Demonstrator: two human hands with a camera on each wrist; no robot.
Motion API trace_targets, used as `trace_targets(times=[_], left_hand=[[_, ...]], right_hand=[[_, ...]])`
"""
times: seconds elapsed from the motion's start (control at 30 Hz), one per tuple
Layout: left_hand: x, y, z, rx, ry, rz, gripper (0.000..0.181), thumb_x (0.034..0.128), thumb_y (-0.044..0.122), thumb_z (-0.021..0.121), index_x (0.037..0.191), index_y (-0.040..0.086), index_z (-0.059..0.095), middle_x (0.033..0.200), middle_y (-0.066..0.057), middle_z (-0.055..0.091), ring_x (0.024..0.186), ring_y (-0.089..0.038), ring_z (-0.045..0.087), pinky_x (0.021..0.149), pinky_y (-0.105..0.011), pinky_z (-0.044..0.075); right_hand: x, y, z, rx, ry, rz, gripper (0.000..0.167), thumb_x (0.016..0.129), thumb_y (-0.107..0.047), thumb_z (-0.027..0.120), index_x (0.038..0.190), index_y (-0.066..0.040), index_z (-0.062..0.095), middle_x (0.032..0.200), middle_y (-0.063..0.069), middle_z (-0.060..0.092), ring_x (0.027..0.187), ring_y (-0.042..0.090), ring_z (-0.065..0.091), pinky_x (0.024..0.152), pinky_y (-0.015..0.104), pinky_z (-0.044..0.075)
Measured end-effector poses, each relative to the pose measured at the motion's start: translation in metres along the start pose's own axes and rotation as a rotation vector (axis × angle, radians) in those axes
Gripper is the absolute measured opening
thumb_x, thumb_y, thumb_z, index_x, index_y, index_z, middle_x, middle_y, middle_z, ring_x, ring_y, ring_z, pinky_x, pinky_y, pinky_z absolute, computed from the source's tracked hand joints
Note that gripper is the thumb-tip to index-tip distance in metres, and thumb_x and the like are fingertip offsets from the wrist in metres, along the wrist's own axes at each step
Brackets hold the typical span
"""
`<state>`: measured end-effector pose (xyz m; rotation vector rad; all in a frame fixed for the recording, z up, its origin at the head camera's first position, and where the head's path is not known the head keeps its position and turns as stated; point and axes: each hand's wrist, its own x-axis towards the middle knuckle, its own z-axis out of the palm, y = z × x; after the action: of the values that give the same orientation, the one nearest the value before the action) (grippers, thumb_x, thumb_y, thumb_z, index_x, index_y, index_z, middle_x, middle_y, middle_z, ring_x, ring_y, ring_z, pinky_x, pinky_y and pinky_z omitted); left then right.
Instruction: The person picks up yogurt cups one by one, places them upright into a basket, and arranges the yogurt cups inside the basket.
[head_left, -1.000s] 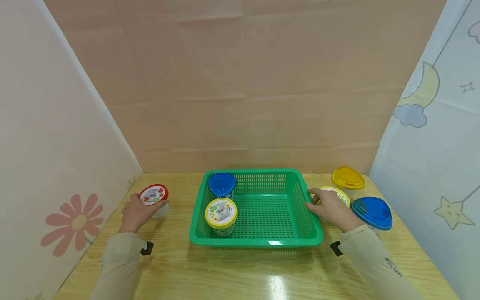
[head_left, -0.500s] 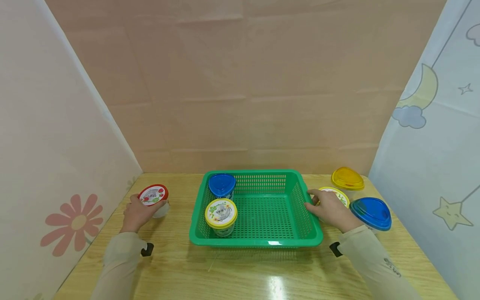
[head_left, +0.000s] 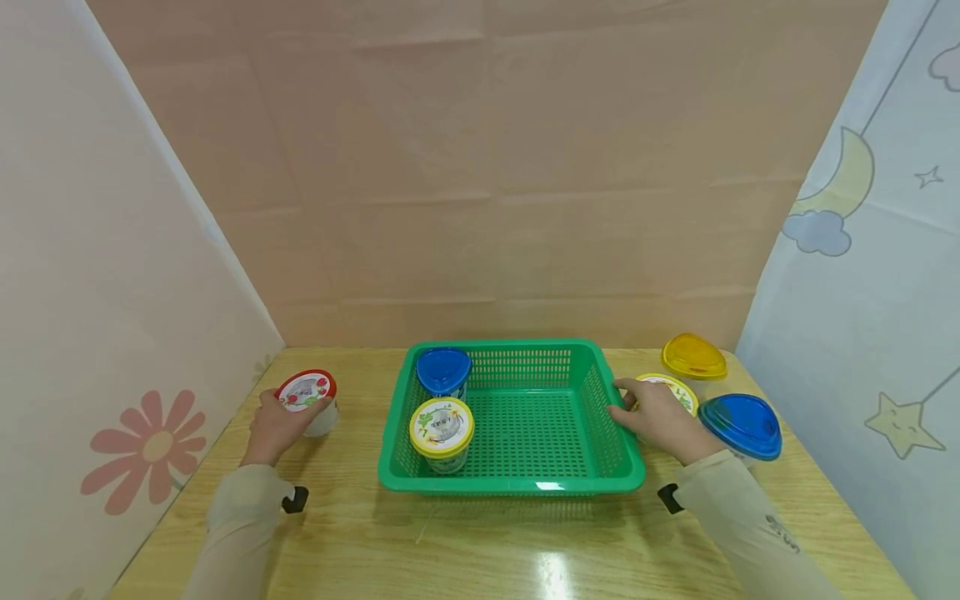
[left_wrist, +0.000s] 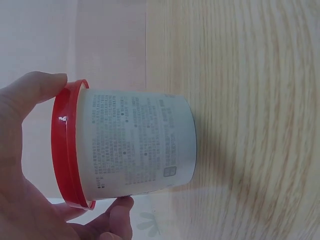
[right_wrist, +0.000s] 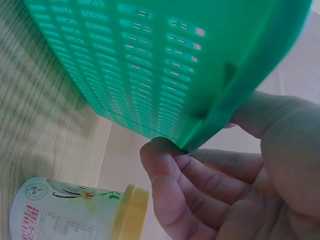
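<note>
L hand [head_left: 276, 427], spread lid-wide, is pinching red-lidded tub [left_wrist: 135, 142] at 9 o'clock of green plastic basket [head_left: 532, 433], prob. using lid edge [left_wrist: 64, 145] for grip; R hand [head_left: 663, 417], half-closed, is gripping basket's rim [head_left: 480, 485] at 3 o'clock, prob. steadying it.

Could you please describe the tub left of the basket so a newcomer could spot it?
Start at the green basket on the wooden table, then look left of it. The left hand grips the tub there around its lid. That lid is edged in red, unlike the blue lids and yellow lids elsewhere in view.
</note>
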<state>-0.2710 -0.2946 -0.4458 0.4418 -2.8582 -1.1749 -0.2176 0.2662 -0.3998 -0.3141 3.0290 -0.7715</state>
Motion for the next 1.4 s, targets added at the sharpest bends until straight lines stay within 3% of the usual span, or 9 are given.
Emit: trace_targets(times=[0.57,0.93,1.4], left_hand=[[0.001,-0.001,0.002,-0.005,-0.022,-0.003,0.12,0.0838,0.064,0.069,0.151,-0.014,0.007,0.145,-0.041,0.032,0.128,-0.055,0.039,0.103,-0.066,0.039],[0.003,0.0,0.003,0.032,-0.008,0.014,0.124,0.0792,0.065,0.073,0.149,-0.014,0.009,0.141,-0.041,0.036,0.124,-0.055,0.042,0.099,-0.065,0.042],[-0.005,0.014,0.002,0.003,-0.018,0.069,0.12,0.0801,0.065,0.073,0.151,-0.012,0.012,0.141,-0.037,0.039,0.124,-0.05,0.045,0.098,-0.062,0.043]], right_hand=[[0.001,0.001,0.001,0.0,0.006,0.001,0.051,0.094,-0.019,0.066,0.131,0.014,0.054,0.091,0.012,0.07,0.078,0.02,0.064,0.072,0.042,0.056],[0.0,0.0,0.002,0.009,0.009,-0.001,0.051,0.095,-0.018,0.066,0.131,0.014,0.054,0.091,0.012,0.07,0.077,0.019,0.065,0.071,0.041,0.056],[-0.001,0.0,0.001,-0.004,0.012,0.001,0.051,0.094,-0.019,0.066,0.131,0.014,0.054,0.092,0.012,0.07,0.076,0.019,0.064,0.07,0.04,0.056]])
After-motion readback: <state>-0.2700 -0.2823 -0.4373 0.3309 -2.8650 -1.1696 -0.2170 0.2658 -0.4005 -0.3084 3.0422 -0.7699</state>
